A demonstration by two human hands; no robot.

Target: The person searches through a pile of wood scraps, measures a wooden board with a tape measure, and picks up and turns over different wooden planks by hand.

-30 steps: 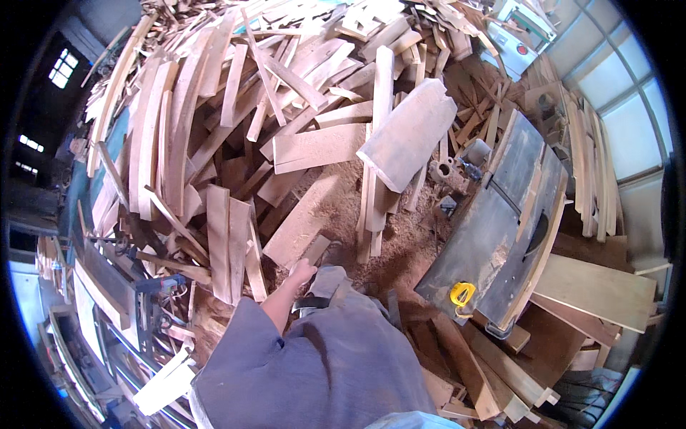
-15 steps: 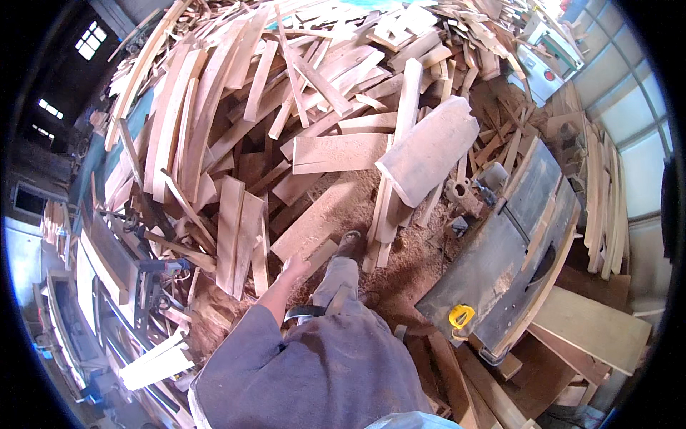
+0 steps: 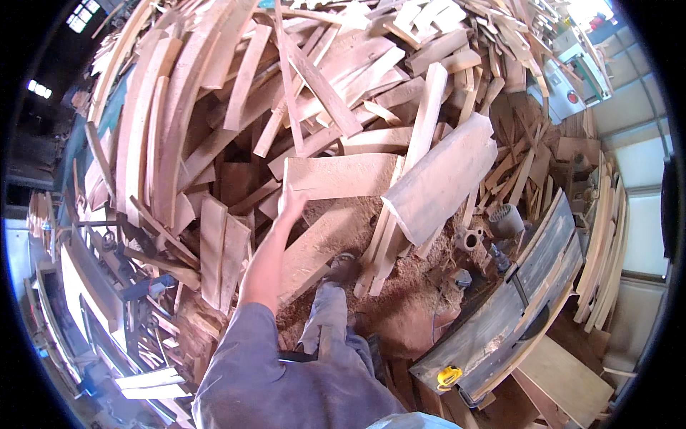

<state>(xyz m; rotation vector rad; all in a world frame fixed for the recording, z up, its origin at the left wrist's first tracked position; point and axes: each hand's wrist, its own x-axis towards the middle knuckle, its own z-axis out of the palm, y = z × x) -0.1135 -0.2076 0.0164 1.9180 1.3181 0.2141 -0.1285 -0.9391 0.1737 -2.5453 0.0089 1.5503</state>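
Note:
My left arm stretches forward over the wood pile, and my left hand (image 3: 291,205) closes on the lower left corner of a short, wide wooden board (image 3: 343,175). Its thumb seems to lie on the board's face; the other fingers are mostly hidden. A thicker, pale plank (image 3: 443,179) with a ragged far end leans just right of that board. Beneath the hand, a long dusty board (image 3: 321,243) slants down toward my shoe (image 3: 344,267). My right hand is out of sight.
Offcuts and long curved planks (image 3: 193,100) heap up ahead. To the right stands a dark machine table (image 3: 493,322) with a yellow tape measure (image 3: 449,377) on its near end. Sawdust (image 3: 411,293) covers the floor by my feet. Metal-framed equipment (image 3: 128,293) stands at left.
My left hand has reached forward from near my knee to the short wide board's left corner. The view has shifted, and that board sits slightly lower in the picture.

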